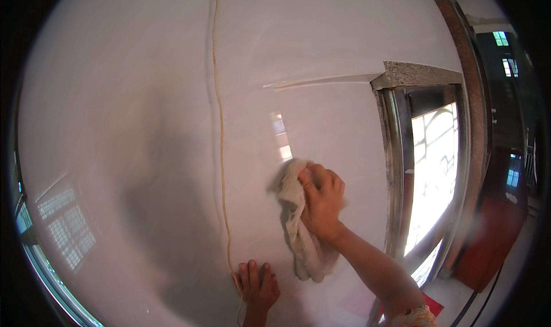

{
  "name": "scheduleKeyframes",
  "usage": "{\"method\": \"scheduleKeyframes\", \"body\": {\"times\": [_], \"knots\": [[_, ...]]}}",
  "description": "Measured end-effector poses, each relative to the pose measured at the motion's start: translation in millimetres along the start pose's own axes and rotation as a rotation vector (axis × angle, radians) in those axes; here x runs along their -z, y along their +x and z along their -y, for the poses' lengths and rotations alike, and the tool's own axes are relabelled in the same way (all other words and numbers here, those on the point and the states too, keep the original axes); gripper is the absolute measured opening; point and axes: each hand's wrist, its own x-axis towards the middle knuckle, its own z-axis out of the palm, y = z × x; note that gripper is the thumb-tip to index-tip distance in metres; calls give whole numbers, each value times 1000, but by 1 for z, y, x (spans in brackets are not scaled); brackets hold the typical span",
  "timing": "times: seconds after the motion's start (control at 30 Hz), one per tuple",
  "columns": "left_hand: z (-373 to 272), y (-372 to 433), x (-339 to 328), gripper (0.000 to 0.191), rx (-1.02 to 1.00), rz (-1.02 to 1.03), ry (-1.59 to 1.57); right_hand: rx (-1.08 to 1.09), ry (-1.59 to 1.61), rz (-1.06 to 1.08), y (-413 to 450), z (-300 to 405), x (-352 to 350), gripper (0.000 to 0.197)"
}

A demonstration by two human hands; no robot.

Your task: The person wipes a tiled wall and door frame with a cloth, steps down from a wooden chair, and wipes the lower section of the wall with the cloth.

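My right hand (323,200) grips a crumpled whitish cloth (297,202) and presses it against a glossy white wall (254,167). The cloth's lower folds hang down below the fingers. Lower and to the left, my left hand (259,281) rests on the wall with its fingers apart and pointing up. Beside its fingertips runs a thin yellowish cord (222,154), which goes up the wall to the top of the view. Whether the left fingers press on the cord, I cannot tell.
To the right is a window (432,167) with a patterned grille, under a rough stone-like ledge (422,73). A dark red piece of furniture (486,245) stands at the far right. A shallow ridge (327,80) crosses the wall above the cloth. Window reflections (66,223) show at left.
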Motion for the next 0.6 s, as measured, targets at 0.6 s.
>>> {"method": "scheduleKeyframes", "body": {"times": [0.6], "knots": [[-1, -3, 0, 31, 26, -3, 24, -435, 33, -333, 71, -64, -45, 27]]}}
